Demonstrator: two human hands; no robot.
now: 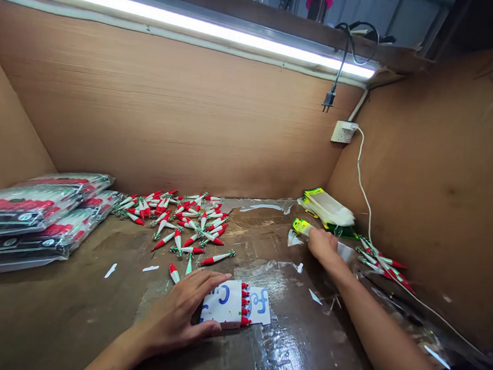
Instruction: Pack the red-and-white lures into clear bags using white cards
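- Down at the front of the table (101, 310), within the grip of the left hand (179, 307): a white box (228, 304), fingers and thumb clamped around opposite sides.
- Looking well filled, judging by the row of red tips (245, 304) at the right end; not closed, with a white flap (262, 305) out flat beyond.
- Plenty outside it, though: dozens of red-and-white lures (203, 220) loose behind, another bunch (388, 269) by the right wall.
- Over to the right hand (322, 244), on a yellow-labelled packet (301, 226): fingertips hidden, so cannot tell whether clamped or merely resting. Just behind, a stack of similar packets (328, 208).
- Now for the lettering! On the box, a big blue "C"; on the flap, apparently "fe".
- Far left, on bulging plastic packs (24, 206), round pale logos on black, too small to read, like the yellow labels.
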